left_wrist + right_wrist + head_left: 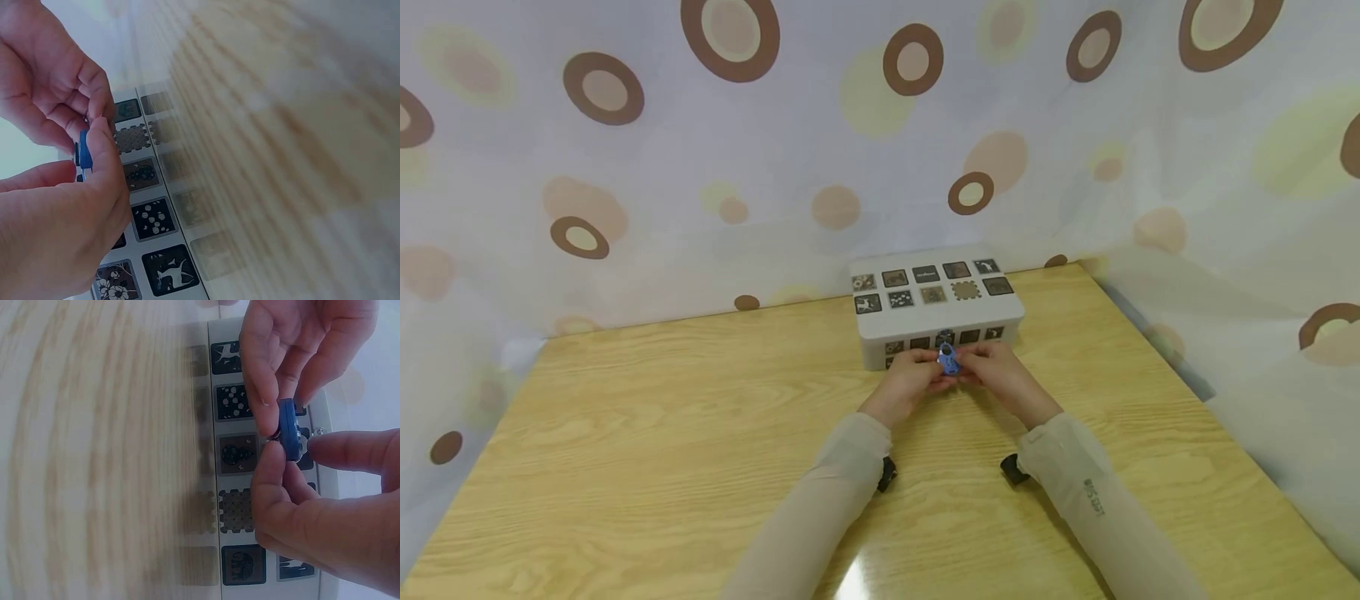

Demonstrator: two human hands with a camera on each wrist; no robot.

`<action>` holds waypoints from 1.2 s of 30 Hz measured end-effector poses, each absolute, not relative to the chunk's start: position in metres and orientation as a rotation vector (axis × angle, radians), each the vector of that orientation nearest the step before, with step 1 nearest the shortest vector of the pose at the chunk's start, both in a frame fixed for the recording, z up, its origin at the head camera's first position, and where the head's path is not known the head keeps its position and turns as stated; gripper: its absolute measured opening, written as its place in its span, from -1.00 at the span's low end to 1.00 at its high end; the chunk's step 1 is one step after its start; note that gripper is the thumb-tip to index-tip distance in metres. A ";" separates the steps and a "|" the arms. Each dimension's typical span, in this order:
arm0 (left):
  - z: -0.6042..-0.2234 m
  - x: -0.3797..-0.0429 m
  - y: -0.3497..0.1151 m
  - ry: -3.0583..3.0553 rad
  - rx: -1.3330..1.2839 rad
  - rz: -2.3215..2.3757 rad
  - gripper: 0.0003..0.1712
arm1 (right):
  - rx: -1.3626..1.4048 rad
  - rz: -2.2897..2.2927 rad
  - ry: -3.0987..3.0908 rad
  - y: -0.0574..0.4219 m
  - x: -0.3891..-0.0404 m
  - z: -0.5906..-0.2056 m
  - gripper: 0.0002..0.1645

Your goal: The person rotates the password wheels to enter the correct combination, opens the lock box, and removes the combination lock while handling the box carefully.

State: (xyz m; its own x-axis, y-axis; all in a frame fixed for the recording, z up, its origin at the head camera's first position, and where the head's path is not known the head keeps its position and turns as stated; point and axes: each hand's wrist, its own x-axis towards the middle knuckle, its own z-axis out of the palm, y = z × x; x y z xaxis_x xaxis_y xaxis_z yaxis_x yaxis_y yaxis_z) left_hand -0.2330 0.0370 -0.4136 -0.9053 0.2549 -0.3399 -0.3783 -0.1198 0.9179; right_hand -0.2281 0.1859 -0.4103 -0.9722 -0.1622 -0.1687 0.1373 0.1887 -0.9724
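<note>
A small blue padlock (949, 361) is at the metal clasp (944, 337) on the front of a white box (940, 315). My left hand (906, 386) pinches the padlock from the left, its thumb and fingertips on the blue body. From the other side my right hand (1002, 377) grips it between thumb and fingers. In the right wrist view the padlock (289, 430) is edge-on, with small raised parts along one side. Whether its shackle is locked cannot be told, since fingers cover part of it.
The box, with square picture prints on lid and front, stands near the back of a wood-grain table (700, 450). Behind it and along the right hangs a white curtain (805, 150) with brown and yellow circles. Dark wrist devices (1013, 470) sit by the sleeves.
</note>
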 end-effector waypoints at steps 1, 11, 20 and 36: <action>-0.414 -0.233 0.038 1.742 -0.145 2.076 -0.67 | -0.023 -1.869 2.226 0.186 -0.228 -0.410 -0.59; -0.413 -0.230 0.039 1.735 -0.177 2.069 -0.66 | 0.008 -1.873 2.208 0.187 -0.229 -0.414 -0.56; -0.413 -0.230 0.039 1.791 -0.123 2.067 -0.63 | 0.026 -1.916 2.185 0.182 -0.231 -0.414 -0.53; -0.415 -0.228 0.032 1.794 -0.010 2.075 -0.63 | 0.066 -1.940 2.142 0.178 -0.231 -0.416 -0.53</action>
